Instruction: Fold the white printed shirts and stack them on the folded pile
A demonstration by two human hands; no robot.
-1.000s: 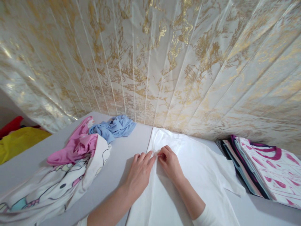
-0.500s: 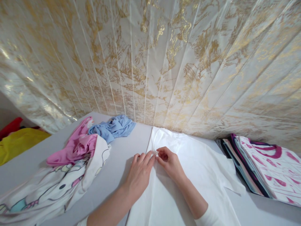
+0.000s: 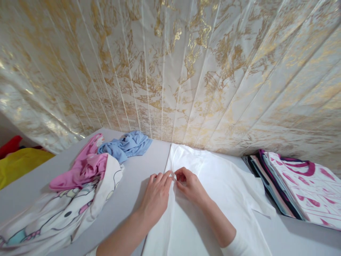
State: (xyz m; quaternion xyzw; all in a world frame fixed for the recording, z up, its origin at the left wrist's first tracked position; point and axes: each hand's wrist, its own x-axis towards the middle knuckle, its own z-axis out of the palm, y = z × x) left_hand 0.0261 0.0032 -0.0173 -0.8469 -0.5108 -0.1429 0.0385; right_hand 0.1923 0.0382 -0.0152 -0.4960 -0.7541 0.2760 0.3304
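A white T-shirt (image 3: pixel 218 192) lies spread on the pale table, one sleeve pointing right and its left side folded inward along a straight edge. My left hand (image 3: pixel 157 192) rests at that folded edge, its fingertips pinching the fabric. Close beside it, my right hand (image 3: pixel 189 183) has thumb and index finger closed on the same bit of cloth. The fingertips of both hands almost meet, and the pinched spot is largely hidden between them.
Left of the shirt lie a crumpled blue garment (image 3: pixel 128 145) and a pink and white printed garment (image 3: pixel 80 199). A folded stack of clothes (image 3: pixel 301 188) stands at the right. Yellow cloth (image 3: pixel 23 165) shows far left. A gold-patterned curtain (image 3: pixel 170 71) hangs behind the table (image 3: pixel 144 163).
Both hands stay at the shirt's left edge, with only a slight shift of the fingers. The whole view has moved a little.
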